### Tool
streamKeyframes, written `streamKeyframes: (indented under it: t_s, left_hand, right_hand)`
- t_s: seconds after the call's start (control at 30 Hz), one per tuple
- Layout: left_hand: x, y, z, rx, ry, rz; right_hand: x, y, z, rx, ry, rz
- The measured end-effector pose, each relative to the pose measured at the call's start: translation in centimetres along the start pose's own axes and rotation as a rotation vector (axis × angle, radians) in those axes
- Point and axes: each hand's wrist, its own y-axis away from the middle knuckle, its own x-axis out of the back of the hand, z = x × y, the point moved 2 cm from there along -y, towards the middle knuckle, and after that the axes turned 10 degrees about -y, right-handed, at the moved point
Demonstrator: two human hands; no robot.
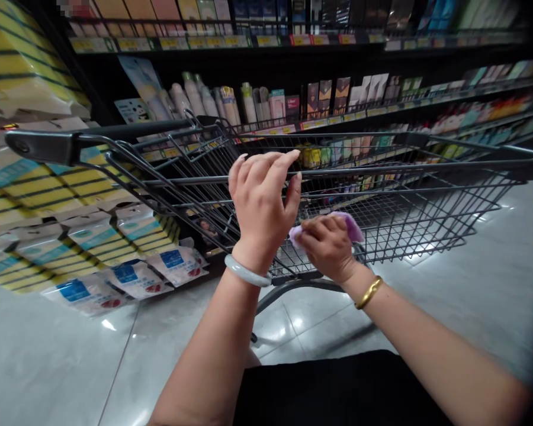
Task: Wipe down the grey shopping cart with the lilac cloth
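Note:
A black wire shopping cart [426,171] stands sideways before me. My left hand [260,198], with a pale bangle at its wrist, is at the near top rail. Its fingers bend over the rail and the thumb lies lower on my side; the palm is hidden. Lower and to the right, my right hand [328,239] bunches a light purple cloth [353,228] against the cart's near wire side. Part of the cloth sticks out on both sides of the fingers. A gold bangle circles that wrist.
Behind the cart run store shelves [328,121] with bottles and boxes. Yellow-and-black striped packs [22,183] are stacked at the left, with white-and-blue bags [128,278] low beside them. The cart's handle [44,147] juts out left. Shiny grey tiles [66,349] cover the floor.

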Motion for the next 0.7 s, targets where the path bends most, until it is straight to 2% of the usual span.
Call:
streamKeyframes:
  t_s: [0.1,0.17,0.23,0.37,0.57,0.7]
  left_hand:
    - [-0.3,0.4,1.4,-0.104,0.092,-0.017]
    - [-1.0,0.8,2.1,-0.178,0.146,-0.059]
    - [-1.9,1.1,2.5,-0.209,0.16,-0.091]
    - [-3.2,1.6,2.9,-0.217,0.103,-0.144]
    - [-3.8,1.9,3.7,-0.231,0.03,-0.279]
    - [-4.0,1.9,4.0,-0.194,-0.011,-0.283]
  right_hand:
    - [-0.6,0.7,-0.6,0.09,-0.057,-0.063]
    - [-0.2,0.5,-0.4,0.099,-0.052,-0.028]
    - [0.7,-0.2,0.6,0.039,-0.006,0.036]
    - [1.5,-0.6,2.4,-0.068,0.038,0.071]
    - [0.1,1.6,1.5,0.037,-0.019,0.037]
    - [2.5,0.3,3.0,-0.009,0.03,0.08]
